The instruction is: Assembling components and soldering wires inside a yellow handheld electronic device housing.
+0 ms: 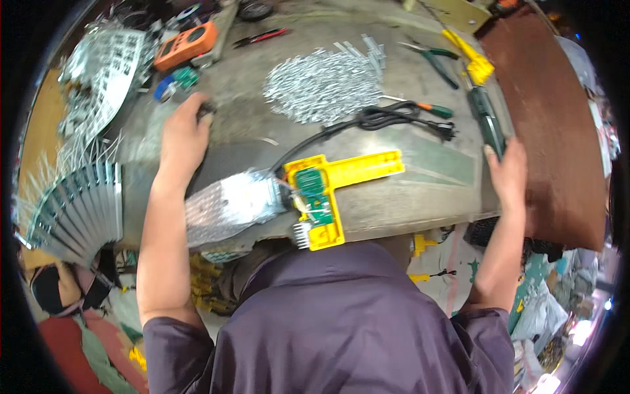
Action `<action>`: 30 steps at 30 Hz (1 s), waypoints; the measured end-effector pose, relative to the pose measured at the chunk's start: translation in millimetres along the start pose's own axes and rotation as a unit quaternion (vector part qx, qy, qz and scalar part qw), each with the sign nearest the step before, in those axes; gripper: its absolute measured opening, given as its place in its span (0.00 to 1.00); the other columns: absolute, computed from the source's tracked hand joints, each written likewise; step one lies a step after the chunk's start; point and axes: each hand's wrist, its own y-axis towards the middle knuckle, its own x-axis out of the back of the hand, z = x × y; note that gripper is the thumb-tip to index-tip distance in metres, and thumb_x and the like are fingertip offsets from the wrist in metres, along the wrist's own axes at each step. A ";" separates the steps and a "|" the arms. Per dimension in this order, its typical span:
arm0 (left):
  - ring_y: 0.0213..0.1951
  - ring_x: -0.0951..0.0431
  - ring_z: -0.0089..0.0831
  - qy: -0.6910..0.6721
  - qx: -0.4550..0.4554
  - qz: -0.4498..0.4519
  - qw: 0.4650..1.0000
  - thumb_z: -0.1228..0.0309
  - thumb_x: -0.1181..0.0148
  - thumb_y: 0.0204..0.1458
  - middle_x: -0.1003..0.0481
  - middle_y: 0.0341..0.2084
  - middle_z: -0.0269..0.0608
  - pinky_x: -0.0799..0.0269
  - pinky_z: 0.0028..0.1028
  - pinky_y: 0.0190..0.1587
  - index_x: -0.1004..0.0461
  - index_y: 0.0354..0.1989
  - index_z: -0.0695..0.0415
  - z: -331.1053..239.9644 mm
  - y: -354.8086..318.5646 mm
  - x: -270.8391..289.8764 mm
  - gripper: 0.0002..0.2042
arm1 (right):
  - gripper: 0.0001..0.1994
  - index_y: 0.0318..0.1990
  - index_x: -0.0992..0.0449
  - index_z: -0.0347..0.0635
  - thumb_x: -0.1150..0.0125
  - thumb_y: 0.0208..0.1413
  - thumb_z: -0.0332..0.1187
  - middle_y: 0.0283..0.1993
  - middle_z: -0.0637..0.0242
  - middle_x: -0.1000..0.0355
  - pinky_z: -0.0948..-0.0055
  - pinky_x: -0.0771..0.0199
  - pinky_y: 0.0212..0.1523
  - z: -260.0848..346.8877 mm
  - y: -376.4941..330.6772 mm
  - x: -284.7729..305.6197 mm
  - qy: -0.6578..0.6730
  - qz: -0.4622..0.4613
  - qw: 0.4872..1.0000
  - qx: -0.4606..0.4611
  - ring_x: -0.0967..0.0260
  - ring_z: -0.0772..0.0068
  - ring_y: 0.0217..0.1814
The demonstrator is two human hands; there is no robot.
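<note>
- yellow T-shaped casing point(341, 180) with its green circuit board point(315, 197) lies at the bench's near edge
- right hand point(506, 172), fingers closed on a dark green tool point(487, 119)
- left hand point(184, 134), fingers curled over a small dark object point(207, 109)
- pile of metal pieces point(323, 85) farther back

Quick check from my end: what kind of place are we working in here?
Most likely a small electronics repair or assembly workbench: a yellow housing with a green circuit board, a heap of small metal parts, pliers and an orange meter lie on it.
</note>
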 end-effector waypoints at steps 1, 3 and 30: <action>0.42 0.25 0.54 -0.009 -0.007 -0.003 1.000 0.78 0.42 0.48 0.25 0.38 0.56 0.30 0.42 0.44 0.33 0.49 0.58 -3.8 -1.1 0.8 0.17 | 0.26 0.56 0.36 0.36 0.39 0.55 0.40 0.51 0.44 0.32 0.52 0.33 0.50 10.1 -3.4 2.4 0.032 0.063 0.996 -0.055 0.33 0.43 0.52; 0.40 0.25 0.55 -0.033 0.066 -0.008 0.997 0.78 0.43 0.49 0.25 0.36 0.58 0.30 0.43 0.41 0.32 0.47 0.58 -9.5 -3.6 4.9 0.15 | 0.27 0.58 0.38 0.35 0.40 0.56 0.41 0.53 0.42 0.32 0.53 0.32 0.50 16.4 -5.3 15.7 0.086 0.074 0.991 -0.065 0.32 0.42 0.51; 0.41 0.26 0.23 -0.837 0.160 0.158 0.499 0.78 0.41 0.54 0.27 0.40 0.34 0.27 0.26 0.45 0.36 0.46 0.53 -158.6 -100.4 8.3 0.14 | 0.18 0.31 0.39 0.48 0.32 0.37 0.31 0.32 0.78 0.41 0.76 0.42 0.43 204.7 -21.8 148.5 0.953 0.114 0.240 0.146 0.41 0.85 0.31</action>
